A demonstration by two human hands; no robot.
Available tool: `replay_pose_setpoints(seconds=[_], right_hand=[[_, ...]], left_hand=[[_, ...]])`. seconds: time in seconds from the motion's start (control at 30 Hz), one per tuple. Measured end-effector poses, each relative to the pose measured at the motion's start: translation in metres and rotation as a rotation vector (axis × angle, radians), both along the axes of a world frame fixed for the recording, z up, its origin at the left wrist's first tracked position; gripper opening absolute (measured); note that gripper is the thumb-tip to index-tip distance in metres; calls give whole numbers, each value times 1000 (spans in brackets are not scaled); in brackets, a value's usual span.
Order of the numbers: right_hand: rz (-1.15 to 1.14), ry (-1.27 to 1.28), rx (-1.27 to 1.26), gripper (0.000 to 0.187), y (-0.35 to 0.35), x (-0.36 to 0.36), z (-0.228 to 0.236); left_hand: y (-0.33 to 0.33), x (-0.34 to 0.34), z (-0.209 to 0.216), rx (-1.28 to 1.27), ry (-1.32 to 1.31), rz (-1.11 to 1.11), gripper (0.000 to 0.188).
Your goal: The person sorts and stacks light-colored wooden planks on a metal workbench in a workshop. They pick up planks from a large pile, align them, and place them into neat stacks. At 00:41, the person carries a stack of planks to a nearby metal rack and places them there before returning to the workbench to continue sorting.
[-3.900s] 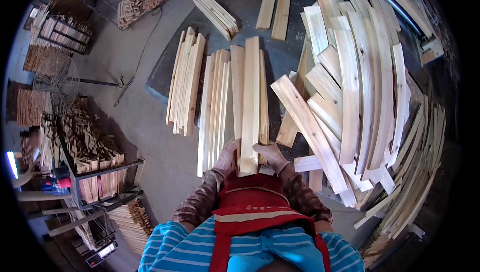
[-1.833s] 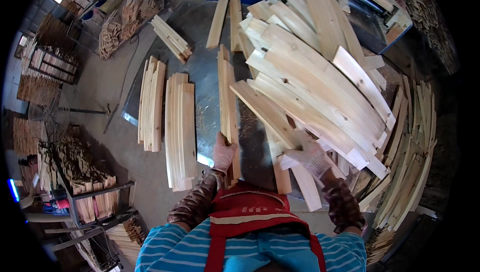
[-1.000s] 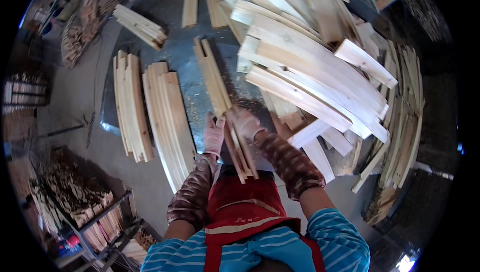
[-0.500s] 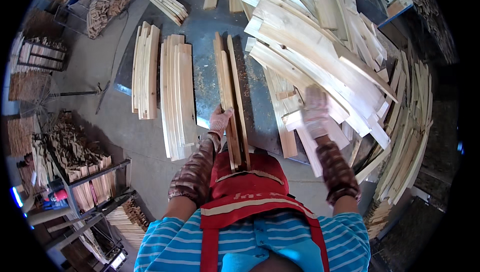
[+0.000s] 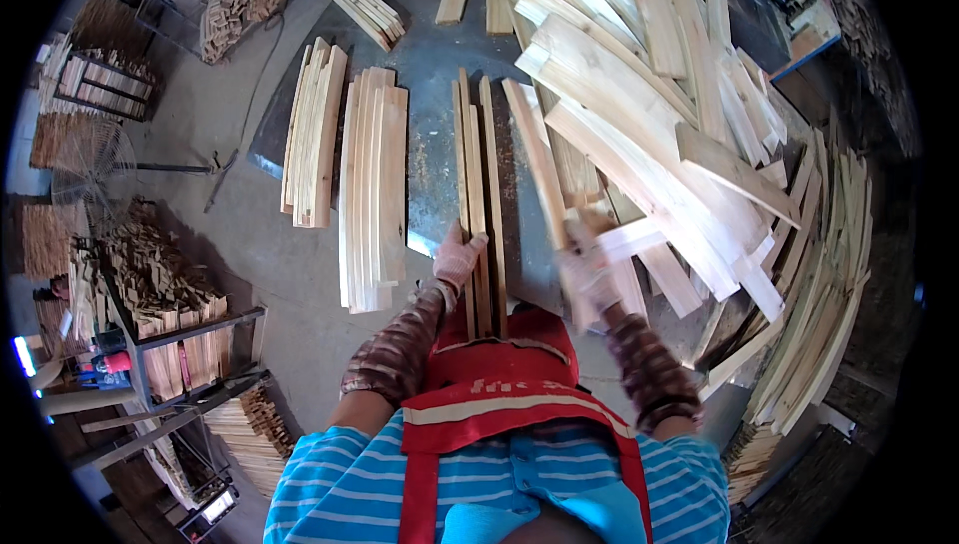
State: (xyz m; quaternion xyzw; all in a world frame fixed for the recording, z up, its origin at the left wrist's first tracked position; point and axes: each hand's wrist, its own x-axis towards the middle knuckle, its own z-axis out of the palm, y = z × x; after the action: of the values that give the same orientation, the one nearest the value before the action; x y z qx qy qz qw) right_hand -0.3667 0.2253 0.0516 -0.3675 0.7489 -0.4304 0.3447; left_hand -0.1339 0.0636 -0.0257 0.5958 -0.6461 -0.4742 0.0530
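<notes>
My left hand [image 5: 460, 256], in a pale work glove, is closed around the near part of several narrow wooden boards [image 5: 472, 159]. They stand on edge side by side, their near ends against my red apron [image 5: 499, 364]. Another upright board [image 5: 493, 184] stands just right of them, with a dark gap between. My right hand [image 5: 587, 269], also gloved and smeared by motion, grips the near end of a wooden board [image 5: 536, 149] slanting away to the far left. That board lies along the left side of a loose heap of pale boards [image 5: 639, 159].
On the dark metal table [image 5: 430, 124], two bundles of boards [image 5: 375, 184] [image 5: 314, 134] lie to the left. A smaller strip bundle [image 5: 362, 6] is farther back. Long boards [image 5: 819, 274] are stacked at the right. A standing fan [image 5: 95, 159] and a wood-filled rack [image 5: 190, 329] are at the left.
My right hand has moved left and nearer from the heap, bringing a board with it. My left hand stays around the upright boards, which appear slightly farther right in view.
</notes>
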Motion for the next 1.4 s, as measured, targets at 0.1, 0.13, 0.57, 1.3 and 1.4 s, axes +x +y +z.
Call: replay_pose_setpoints(seconds=[0.1,0.13,0.57,1.3,1.4], right_hand=[[-78,-552,7,57,-21,58,-45],[-131,-798,2,55,-30,71,-78],[286,-3,581,96,-95,85,-41],[-225,-388,100,45,-58,36,-67],[-234,-332,167,48,-65,46,-62]], left_hand=[[2,-1,4,68,10,-29,100],[2,0,3,33,74,-48,100],[-37,7,-24,339,610,-52,88],[-45,24,-33,273,573,456,43],[-47,30,-57,243,414,438,47]])
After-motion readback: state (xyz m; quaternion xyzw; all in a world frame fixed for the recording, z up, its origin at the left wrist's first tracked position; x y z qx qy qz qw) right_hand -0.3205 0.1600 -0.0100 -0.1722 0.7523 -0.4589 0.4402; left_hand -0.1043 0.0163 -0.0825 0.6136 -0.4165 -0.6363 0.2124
